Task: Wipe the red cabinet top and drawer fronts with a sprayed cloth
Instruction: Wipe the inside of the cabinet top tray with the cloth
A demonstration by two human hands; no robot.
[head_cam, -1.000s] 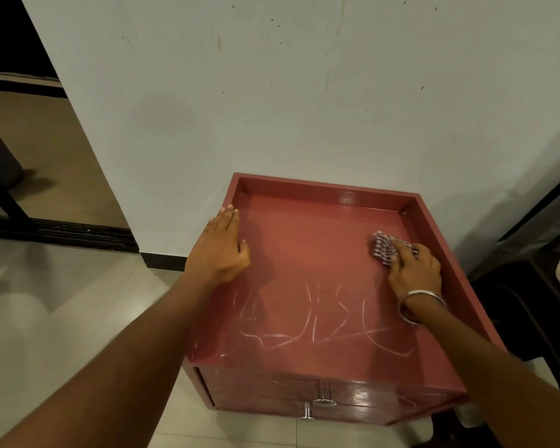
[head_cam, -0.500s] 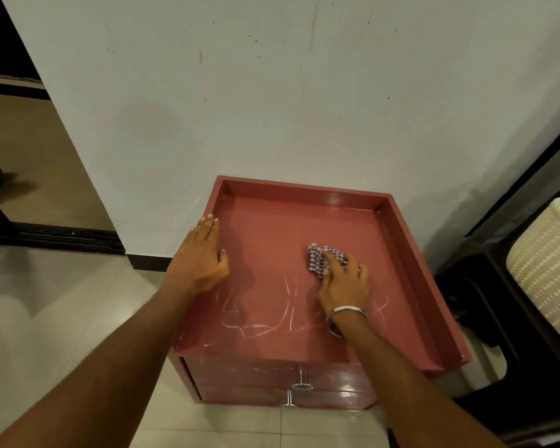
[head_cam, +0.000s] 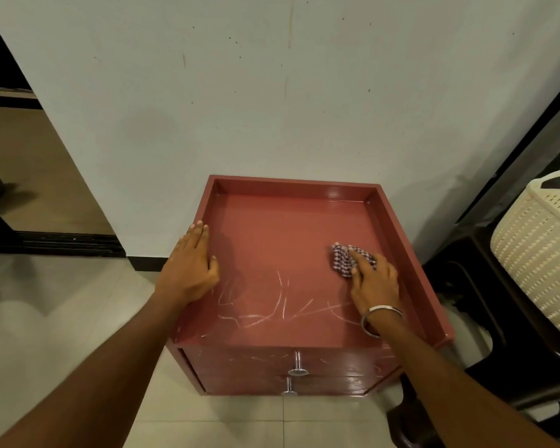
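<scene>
- The cloth [head_cam: 349, 260] is lying on the right part of the red cabinet top [head_cam: 282, 253], under the right hand [head_cam: 374, 281], whose straight fingers are pressing it.
- The left hand [head_cam: 189, 270] is resting flat on the top's left edge, well apart from the cloth.

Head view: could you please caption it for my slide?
Right hand presses checked cloth on red cabinet top; left hand steadies it.

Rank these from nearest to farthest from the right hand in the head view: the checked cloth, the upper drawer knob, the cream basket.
1. checked cloth: under the right hand's fingers, on the cabinet top.
2. upper drawer knob: below and left, on the front.
3. cream basket: far right, off the cabinet.
</scene>
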